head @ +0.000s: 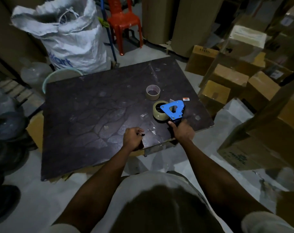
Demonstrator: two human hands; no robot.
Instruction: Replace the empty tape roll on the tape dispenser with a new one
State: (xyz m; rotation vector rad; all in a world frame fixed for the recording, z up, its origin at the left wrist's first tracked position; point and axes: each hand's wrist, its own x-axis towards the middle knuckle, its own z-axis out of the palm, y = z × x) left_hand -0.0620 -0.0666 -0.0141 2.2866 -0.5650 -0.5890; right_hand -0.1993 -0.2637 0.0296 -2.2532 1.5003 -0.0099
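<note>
A blue tape dispenser [173, 110] lies on the dark board table [96, 115] near its right edge, and my right hand [183, 130] grips its handle. A thick roll of clear tape [158, 113] sits on the dispenser's wheel, partly behind the blue plate. Just beyond it stands a thin, used-up cardboard tape core [153, 92], apart from the dispenser. My left hand [132, 137] rests on the table's near edge with the fingers curled; whether it pinches anything is not visible.
A white woven sack [65, 36] and a red plastic chair [124, 22] stand behind the table. Stacked cardboard boxes [230, 81] crowd the right side. A pale green basin [59, 76] sits at the table's far left corner. A small orange-and-white label [186, 99] lies by the dispenser.
</note>
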